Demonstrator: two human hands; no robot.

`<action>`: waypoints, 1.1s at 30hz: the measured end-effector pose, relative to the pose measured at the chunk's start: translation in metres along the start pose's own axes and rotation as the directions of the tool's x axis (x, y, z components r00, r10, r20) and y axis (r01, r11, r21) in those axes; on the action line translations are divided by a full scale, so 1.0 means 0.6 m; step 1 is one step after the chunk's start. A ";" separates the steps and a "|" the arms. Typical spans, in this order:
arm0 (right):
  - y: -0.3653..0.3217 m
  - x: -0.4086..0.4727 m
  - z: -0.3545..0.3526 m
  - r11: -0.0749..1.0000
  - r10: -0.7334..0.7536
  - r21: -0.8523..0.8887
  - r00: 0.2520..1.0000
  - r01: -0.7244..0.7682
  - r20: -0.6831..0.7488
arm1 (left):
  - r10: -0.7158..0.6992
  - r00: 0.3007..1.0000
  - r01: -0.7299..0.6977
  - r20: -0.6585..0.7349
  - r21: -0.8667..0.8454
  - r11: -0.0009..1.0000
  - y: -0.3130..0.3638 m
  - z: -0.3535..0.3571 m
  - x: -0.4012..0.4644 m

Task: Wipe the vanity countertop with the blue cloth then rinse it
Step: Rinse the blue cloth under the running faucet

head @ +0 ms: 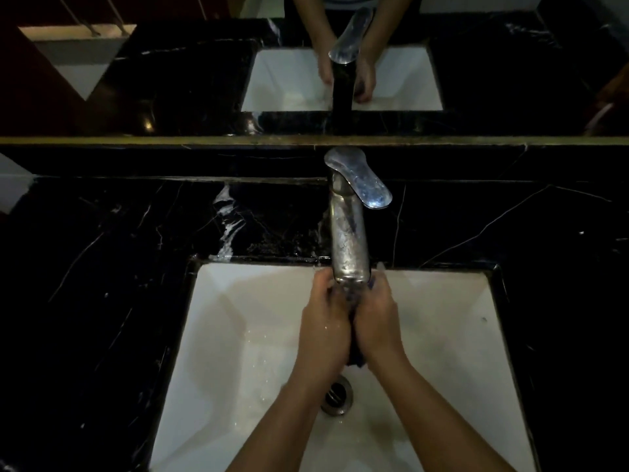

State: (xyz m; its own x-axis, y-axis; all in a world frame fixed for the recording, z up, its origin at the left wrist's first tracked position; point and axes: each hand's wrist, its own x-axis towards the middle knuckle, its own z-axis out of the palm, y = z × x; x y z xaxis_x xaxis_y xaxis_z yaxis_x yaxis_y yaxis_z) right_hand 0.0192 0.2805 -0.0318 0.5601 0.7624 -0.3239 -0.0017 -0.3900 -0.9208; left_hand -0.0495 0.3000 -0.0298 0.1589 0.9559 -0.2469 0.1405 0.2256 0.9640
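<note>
Both hands, left hand and right hand, are curled around the bunched blue cloth, pressing it between the palms at frame centre, directly under the faucet spout over the white sink. Risk: squeezing this high could splash water onto the wiped black countertop. A loosened grip could drop the cloth onto the drain.

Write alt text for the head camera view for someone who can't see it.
Both hands, left hand and right hand, squeeze a blue cloth under the chrome faucet over a white sink set in a black marble countertop.
</note>
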 end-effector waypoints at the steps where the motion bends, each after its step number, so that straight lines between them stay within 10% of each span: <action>1: -0.002 0.002 -0.001 1.000 -0.015 0.013 1.000 0.015 0.013 | 0.016 1.000 -0.016 0.008 -0.012 1.000 -0.001 -0.003 0.000; 23: 0.046 -0.018 -0.002 0.973 0.022 -0.232 0.995 0.001 0.098 | -0.259 0.965 0.254 0.031 0.110 0.961 -0.035 -0.031 -0.008; 30: 0.035 0.020 -0.063 0.997 0.026 0.055 0.946 -0.046 0.323 | -0.339 0.780 0.461 0.525 -0.117 0.880 0.029 -0.060 0.036; 33: 0.029 0.031 -0.064 0.992 0.042 0.088 0.911 -0.085 0.410 | -0.361 0.834 0.460 0.416 -0.163 0.873 0.029 -0.053 0.045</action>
State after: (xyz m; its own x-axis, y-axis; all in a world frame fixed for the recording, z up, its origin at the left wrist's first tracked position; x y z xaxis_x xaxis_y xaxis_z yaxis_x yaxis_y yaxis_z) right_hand 0.0614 0.2679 -0.0452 0.1712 0.8900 -0.4227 -0.1226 -0.4064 -0.9054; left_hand -0.0738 0.3355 -0.0164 0.4886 0.6377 -0.5954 0.0360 0.6671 0.7441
